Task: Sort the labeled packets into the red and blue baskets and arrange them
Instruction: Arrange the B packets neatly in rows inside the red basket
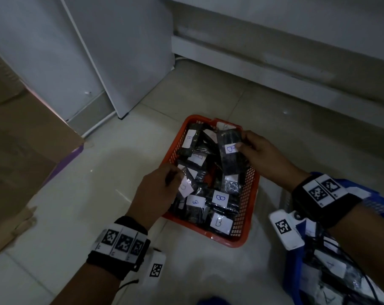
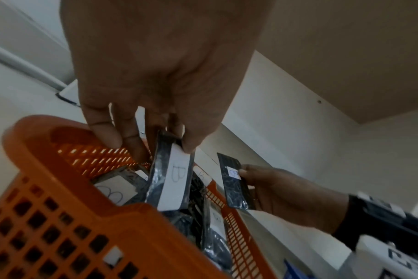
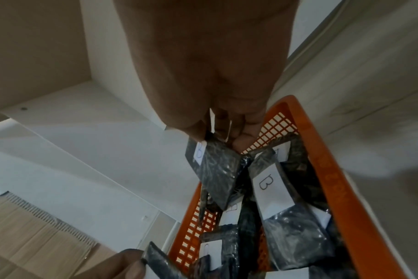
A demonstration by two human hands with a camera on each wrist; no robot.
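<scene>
1. I saw the red basket sitting on the tiled floor, filled with dark packets, most showing white labels marked "B".
2. My left hand hovered over the basket's near-left side, thumb and fingers pinching one dark packet by its upper end; in the left wrist view its white "B" label faced the camera and the packet hung roughly upright above the others.
3. My right hand was over the basket's far-right side, pinching a second dark packet at its edge, the thumb pressed beside its small "B" label; that packet was lifted clear of the pile and tilted.
4. The two held packets were apart from each other, both above the basket's interior.
5. The blue basket stood just beside the red one, to its right and nearer to me, partly hidden under my right forearm; it held more packets with white labels, whose letters I could not read clearly.
6. A flattened cardboard box lay on the floor to the left, well apart from the baskets.
7. White cabinet panels rose behind the baskets.
</scene>
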